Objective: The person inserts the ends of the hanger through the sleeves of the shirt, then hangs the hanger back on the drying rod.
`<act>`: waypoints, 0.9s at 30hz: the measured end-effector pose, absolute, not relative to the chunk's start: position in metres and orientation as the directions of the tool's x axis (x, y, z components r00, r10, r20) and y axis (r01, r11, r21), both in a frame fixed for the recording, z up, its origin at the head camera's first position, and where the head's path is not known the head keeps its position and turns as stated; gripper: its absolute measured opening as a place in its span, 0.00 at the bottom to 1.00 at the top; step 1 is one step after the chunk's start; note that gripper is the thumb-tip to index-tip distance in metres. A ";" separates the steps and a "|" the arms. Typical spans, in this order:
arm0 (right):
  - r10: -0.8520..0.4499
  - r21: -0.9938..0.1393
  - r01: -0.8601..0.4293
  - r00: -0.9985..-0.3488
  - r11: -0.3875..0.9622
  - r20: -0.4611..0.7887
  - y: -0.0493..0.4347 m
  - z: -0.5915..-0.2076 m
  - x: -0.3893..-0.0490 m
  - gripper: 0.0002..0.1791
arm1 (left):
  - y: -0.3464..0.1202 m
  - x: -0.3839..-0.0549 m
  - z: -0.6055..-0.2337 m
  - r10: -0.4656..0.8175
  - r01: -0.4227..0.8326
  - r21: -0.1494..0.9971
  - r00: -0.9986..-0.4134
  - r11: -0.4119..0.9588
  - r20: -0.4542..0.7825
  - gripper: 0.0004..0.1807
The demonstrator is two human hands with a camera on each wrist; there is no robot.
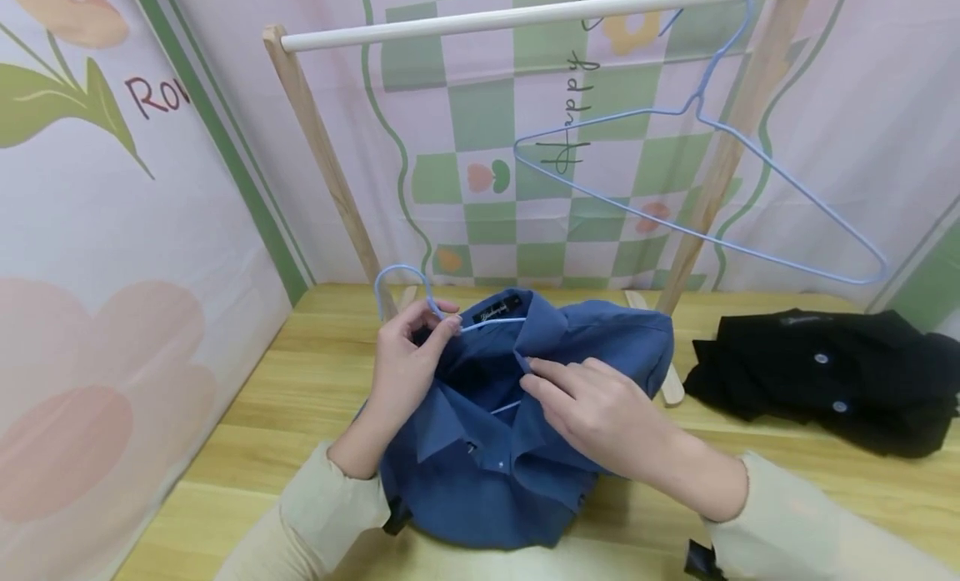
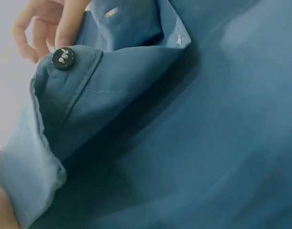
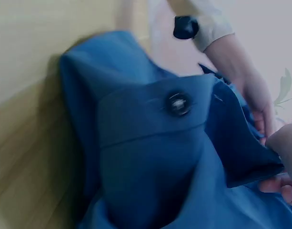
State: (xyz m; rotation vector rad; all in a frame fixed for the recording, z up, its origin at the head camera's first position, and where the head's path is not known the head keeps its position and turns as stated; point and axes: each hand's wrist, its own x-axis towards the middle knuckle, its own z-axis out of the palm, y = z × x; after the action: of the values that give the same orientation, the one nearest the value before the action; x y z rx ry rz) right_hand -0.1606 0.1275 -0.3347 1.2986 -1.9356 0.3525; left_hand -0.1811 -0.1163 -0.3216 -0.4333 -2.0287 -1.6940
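A blue shirt (image 1: 480, 506) with its front partly undone lies bunched on the table, with a light blue wire hanger (image 1: 401, 268) inside it. The hanger's hook sticks up out of the neck opening. My left hand (image 1: 405, 356) pinches the hanger close to the base of that hook. Across the opening, my right hand (image 1: 600, 406) pinches the edge of the shirt's collar. In the right wrist view a dark button (image 3: 178, 103) shows on the blue cloth. The hanger's lower parts are mostly hidden under the cloth.
Behind the shirt stands a wooden rack with a white rail (image 1: 480, 21). A second blue wire hanger (image 1: 701, 97) hangs from it at the right. A folded black garment (image 1: 885, 356) with pale buttons lies on the wooden table (image 1: 300, 448), right of the shirt.
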 end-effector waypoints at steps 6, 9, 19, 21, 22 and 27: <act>-0.587 0.010 -0.868 -0.327 0.496 0.740 0.131 -0.341 -0.169 0.25 | -0.118 -0.183 -0.325 -0.065 0.504 0.843 -0.850 0.190 0.523 0.04; -0.538 -0.084 -0.853 -0.398 0.515 0.743 0.134 -0.342 -0.171 0.28 | -0.118 -0.183 -0.325 -0.073 0.505 0.842 -0.848 0.188 0.525 0.04; -0.394 -0.417 -0.710 -0.679 0.568 0.619 0.143 -0.334 -0.175 0.33 | -0.119 -0.185 -0.322 -0.097 0.523 0.829 -0.831 0.196 0.547 0.04; -0.350 -0.492 -0.664 -0.731 0.563 0.586 0.145 -0.332 -0.177 0.35 | -0.119 -0.186 -0.321 -0.098 0.525 0.828 -0.830 0.198 0.549 0.04; -0.330 -0.535 -0.643 -0.754 0.548 0.568 0.147 -0.331 -0.178 0.35 | -0.120 -0.186 -0.320 -0.096 0.525 0.828 -0.830 0.199 0.549 0.04; -0.265 -0.753 -0.532 -0.846 0.386 0.462 0.153 -0.326 -0.182 0.33 | -0.121 -0.192 -0.314 -0.057 0.524 0.823 -0.835 0.219 0.547 0.05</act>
State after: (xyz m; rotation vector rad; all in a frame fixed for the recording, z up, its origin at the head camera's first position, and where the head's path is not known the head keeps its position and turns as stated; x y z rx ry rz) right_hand -0.1819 0.1530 -0.3261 0.7031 -2.3813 1.4439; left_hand -0.1918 -0.1213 -0.3142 -0.4301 -2.0325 -1.6551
